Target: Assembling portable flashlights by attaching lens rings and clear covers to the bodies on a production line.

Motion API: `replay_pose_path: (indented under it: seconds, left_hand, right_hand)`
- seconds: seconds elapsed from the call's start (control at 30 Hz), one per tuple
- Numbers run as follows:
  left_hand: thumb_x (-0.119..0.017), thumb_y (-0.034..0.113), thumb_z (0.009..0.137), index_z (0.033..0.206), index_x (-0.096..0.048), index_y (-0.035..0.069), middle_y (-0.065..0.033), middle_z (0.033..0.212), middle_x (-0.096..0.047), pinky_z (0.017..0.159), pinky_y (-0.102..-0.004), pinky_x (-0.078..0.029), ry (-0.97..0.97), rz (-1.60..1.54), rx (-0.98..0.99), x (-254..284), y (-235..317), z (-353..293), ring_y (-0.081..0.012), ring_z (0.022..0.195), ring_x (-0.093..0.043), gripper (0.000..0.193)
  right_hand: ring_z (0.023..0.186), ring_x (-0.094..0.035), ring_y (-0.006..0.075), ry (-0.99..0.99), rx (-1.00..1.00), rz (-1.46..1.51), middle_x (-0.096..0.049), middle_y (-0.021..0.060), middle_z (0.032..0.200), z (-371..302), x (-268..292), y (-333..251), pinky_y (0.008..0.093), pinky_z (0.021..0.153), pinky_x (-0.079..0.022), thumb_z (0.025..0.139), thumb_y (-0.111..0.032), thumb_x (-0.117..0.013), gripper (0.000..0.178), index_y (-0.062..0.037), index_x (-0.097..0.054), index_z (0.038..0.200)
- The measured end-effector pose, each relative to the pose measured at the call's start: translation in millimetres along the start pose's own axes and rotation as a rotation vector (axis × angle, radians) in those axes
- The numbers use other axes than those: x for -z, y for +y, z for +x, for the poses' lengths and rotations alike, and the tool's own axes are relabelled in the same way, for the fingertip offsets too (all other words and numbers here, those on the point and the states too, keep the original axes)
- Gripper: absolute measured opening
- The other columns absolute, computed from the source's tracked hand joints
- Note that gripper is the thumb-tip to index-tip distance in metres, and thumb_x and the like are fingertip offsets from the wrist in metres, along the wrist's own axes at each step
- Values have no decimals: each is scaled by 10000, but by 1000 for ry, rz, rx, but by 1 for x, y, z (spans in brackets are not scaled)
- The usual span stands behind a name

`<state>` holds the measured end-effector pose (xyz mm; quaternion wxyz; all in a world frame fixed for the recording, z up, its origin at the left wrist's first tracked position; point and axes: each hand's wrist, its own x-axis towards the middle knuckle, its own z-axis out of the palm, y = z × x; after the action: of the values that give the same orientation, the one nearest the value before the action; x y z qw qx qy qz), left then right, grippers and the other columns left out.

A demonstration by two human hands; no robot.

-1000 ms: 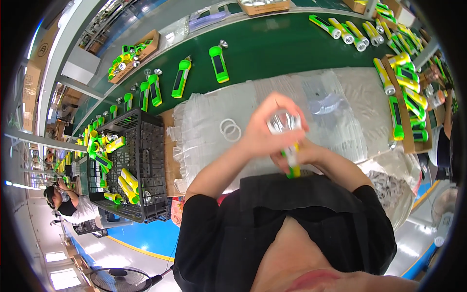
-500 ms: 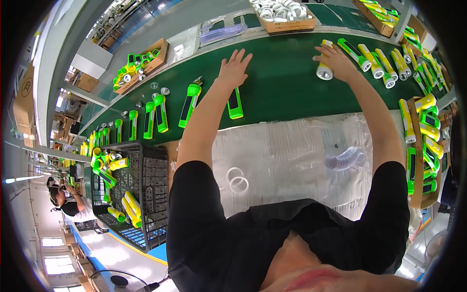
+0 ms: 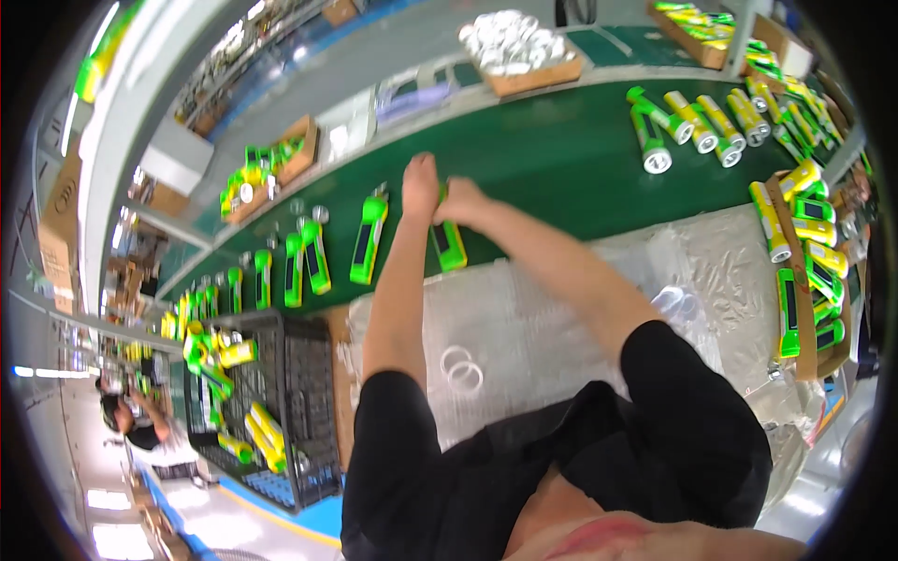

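Both my hands are close together over the green belt (image 3: 543,178). My right hand (image 3: 463,202) reaches across to the left, its fingers closed round the upper end of a green flashlight (image 3: 450,247) with a dark panel. The lower part of that flashlight shows below the hand. My left hand (image 3: 421,185) is curled closed just beside it; what its fingers hold, if anything, is hidden. Left of my left forearm lies another green flashlight (image 3: 369,241), with more in a row beyond. Several finished-looking flashlights (image 3: 692,122) lie at the right, lens ends toward me.
A black crate (image 3: 309,402) with flashlights stands at the left. A carton of white rings (image 3: 535,79) sits beyond the belt. At the right is a carton (image 3: 803,280) full of flashlights. Two white rings (image 3: 456,365) lie on the plastic-covered surface. A person (image 3: 150,425) works far left.
My right hand has let go of a flashlight at the right-hand group and swung left to the green one. My left hand has drawn nearer and closed. The view has shifted slightly.
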<state>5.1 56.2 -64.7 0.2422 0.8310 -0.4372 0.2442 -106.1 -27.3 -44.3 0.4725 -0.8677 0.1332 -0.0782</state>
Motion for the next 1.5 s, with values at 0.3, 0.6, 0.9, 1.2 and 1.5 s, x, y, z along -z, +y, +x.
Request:
replay_pose_path:
  seconds: [0.3, 0.6, 0.9, 1.2, 1.5]
  left_hand:
    - [-497, 403, 1007, 1112, -552, 42, -9, 830, -488, 725, -285, -527, 118, -1297, 518, 119, 117, -8, -102, 735, -518, 379]
    - [-325, 429, 1046, 1179, -570, 38, -87, 1118, -598, 900, -306, -433, -121, -1148, -136, 165, 236, -89, -178, 1002, -561, 480]
    - [-298, 418, 1030, 1158, -613, 50, -137, 1206, -622, 980, -415, -384, -144, -1030, -384, 167, 296, -176, -344, 1131, -553, 501]
    - [-464, 335, 1005, 1288, -554, 12, -168, 1302, -573, 1048, -408, -350, -202, -1160, -16, 135, 325, -183, -360, 1243, -503, 439]
    - [-744, 286, 792, 1281, -578, 76, -115, 1218, -583, 957, -407, -420, -345, -600, -266, 58, 304, -176, -316, 1139, -511, 556]
  right_hand:
    - [757, -580, 157, 38, 174, 648, -588, 75, 914, -80, 31, -30, 311, 676, -476, 739, -185, -683, 455, -9, -482, 1106]
    - [676, -567, 138, -129, 73, 785, -559, 74, 834, -288, 119, -54, 295, 607, -471, 922, -508, -594, 607, -2, -430, 1215]
    - [762, -598, 150, 30, 76, 882, -556, 85, 976, -391, 89, -18, 290, 672, -503, 979, -396, -544, 460, -31, -426, 1233]
    - [698, -569, 164, 248, -109, 1032, -577, 94, 847, -430, 97, -3, 280, 601, -452, 1006, -360, -482, 378, -79, -461, 1258]
    - [635, -549, 166, 304, -101, 1002, -587, 117, 828, -439, 109, 4, 283, 584, -446, 997, -332, -484, 401, -38, -470, 1268]
